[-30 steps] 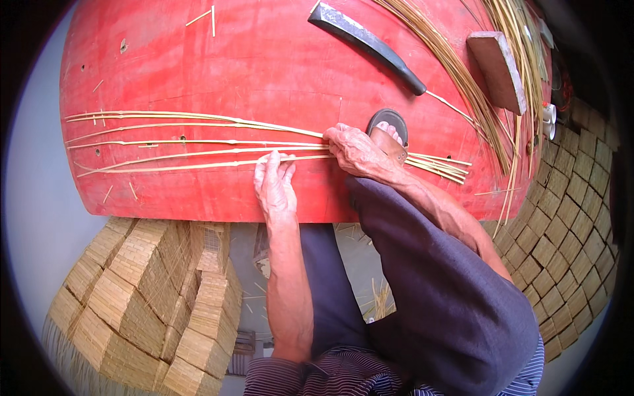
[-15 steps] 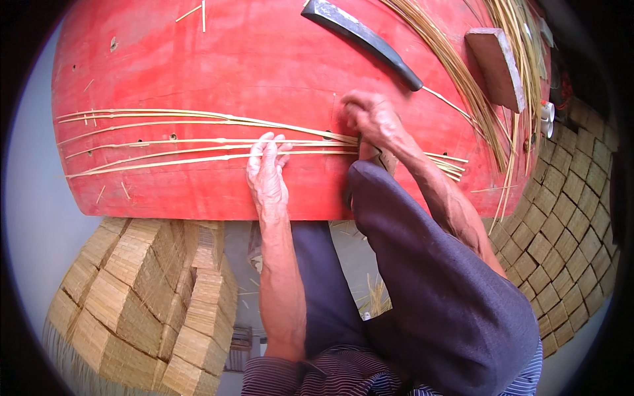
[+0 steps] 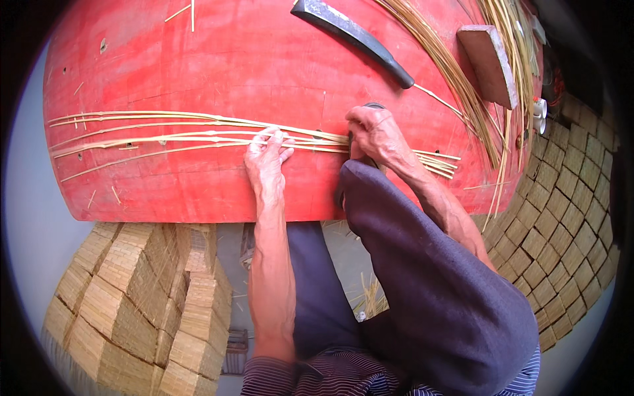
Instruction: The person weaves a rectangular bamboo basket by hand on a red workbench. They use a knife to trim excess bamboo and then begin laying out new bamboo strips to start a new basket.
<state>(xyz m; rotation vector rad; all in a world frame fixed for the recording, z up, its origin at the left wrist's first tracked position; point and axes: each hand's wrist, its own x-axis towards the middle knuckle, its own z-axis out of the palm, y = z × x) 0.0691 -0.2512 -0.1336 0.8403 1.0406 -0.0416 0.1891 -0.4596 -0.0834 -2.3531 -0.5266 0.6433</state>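
Thin bamboo strips (image 3: 185,117) lie crosswise on the red board (image 3: 165,66), fanned at the left and bunched at the right. My left hand (image 3: 267,158) has its fingers curled on the middle strips. My right hand (image 3: 376,132) is curled over my sandalled foot (image 3: 354,150), which rests across the strips; what its fingers hold is hidden. Beyond my right hand lies a cleaver-like blade (image 3: 350,36) with a dark handle. My raised knee (image 3: 370,191) hides part of the foot.
Long strip bundles (image 3: 462,99) and a reddish block (image 3: 485,63) lie on the right, beside white cylinders (image 3: 539,115). Below the board are woven straw stacks (image 3: 125,297) at left, square woven pieces (image 3: 561,218) at right, and loose offcuts (image 3: 371,294).
My right hand has left the strips and now curls over the sandal, covering the toes that showed earlier. My left hand has moved slightly up, and the middle strips have shifted.
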